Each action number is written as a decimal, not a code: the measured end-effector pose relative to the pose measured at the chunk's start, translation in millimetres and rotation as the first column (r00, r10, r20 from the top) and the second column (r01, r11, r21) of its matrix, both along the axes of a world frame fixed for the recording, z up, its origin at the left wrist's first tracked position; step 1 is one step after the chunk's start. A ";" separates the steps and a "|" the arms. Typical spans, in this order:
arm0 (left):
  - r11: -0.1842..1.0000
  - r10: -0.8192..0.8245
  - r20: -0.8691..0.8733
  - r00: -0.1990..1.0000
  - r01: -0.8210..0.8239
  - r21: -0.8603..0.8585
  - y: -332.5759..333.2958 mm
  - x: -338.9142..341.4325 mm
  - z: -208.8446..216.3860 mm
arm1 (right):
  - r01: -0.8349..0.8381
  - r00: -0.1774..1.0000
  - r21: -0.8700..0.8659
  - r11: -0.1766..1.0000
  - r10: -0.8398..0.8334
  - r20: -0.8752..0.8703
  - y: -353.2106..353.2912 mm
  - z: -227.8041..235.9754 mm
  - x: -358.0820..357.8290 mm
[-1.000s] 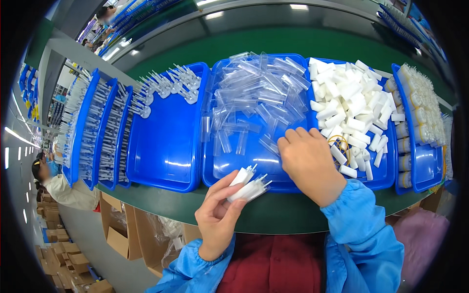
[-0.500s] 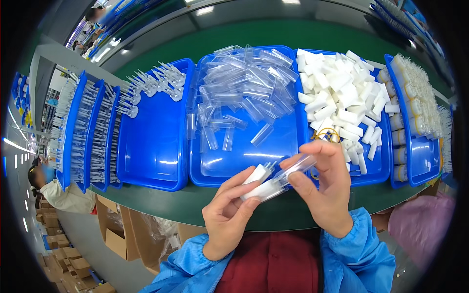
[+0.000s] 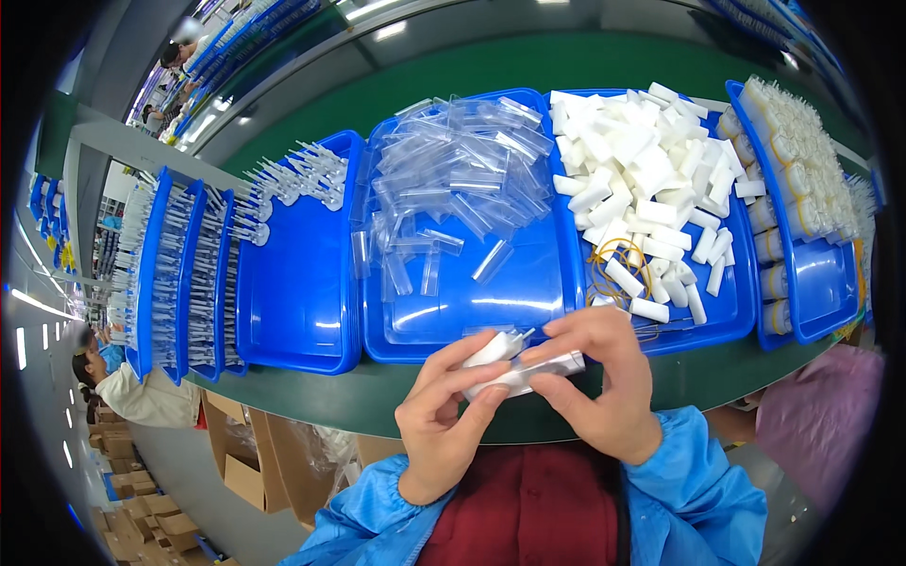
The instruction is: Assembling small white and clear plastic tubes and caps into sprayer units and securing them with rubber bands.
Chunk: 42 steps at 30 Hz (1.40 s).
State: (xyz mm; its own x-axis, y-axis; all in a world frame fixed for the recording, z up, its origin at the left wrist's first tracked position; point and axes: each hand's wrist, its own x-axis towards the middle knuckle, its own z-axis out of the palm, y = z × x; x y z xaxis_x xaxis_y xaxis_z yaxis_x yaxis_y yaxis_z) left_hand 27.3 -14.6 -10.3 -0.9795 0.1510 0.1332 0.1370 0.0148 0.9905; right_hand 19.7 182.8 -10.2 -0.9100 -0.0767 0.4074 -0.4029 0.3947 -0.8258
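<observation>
Close together above the table's near edge, both my hands work on white pieces and clear plastic sleeves. My left hand (image 3: 444, 401) is closed round a white block (image 3: 493, 349) with thin pale prongs at its end. Below it, a second white piece lies in a clear sleeve (image 3: 528, 374). My right hand (image 3: 604, 377) pinches this sleeve's right end between thumb and fingers. Fingers partly hide both pieces. Beyond my hands, a blue tray (image 3: 528, 307) holds a heap of clear sleeves (image 3: 462, 170). White blocks (image 3: 651, 179) are piled in the tray to its right.
Yellow rubber bands (image 3: 618, 266) lie among the white blocks. At the left, a blue tray (image 3: 293, 292) has stemmed white parts (image 3: 302, 177) along its far rim, beside several upright stacked trays (image 3: 179, 283). Bundled pale parts (image 3: 797, 160) stand far right. Cardboard boxes (image 3: 274, 462) sit below the table.
My right hand has moved down and left, closer to my left hand. The sleeve now reaches less far past the white piece. The view has shifted slightly.
</observation>
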 end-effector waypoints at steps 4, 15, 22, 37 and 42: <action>0.999 -0.004 -0.007 1.000 0.003 -0.051 4.7 3.2 -0.5 | 0.036 0.856 -0.591 0.806 0.280 0.434 5.9 -0.6 -4.3; 0.973 -0.118 -0.016 0.993 0.119 0.197 -5.4 -2.7 -8.4 | 0.057 0.944 -0.637 0.769 0.167 0.286 13.3 -5.4 -10.1; 0.960 -0.173 -0.045 0.984 0.178 0.216 -3.1 5.1 -18.4 | -0.037 0.923 -0.474 0.880 0.212 0.322 8.8 -5.0 0.7; 0.935 -0.156 0.294 0.943 0.045 0.352 -32.2 -7.8 -14.3 | -0.239 0.954 -0.215 0.947 0.270 0.127 0.2 8.2 -58.4; 0.995 0.001 0.108 0.994 -0.011 0.100 -30.9 -10.7 -9.0 | 0.093 0.912 0.698 0.710 0.220 -0.346 -22.9 -20.8 -97.7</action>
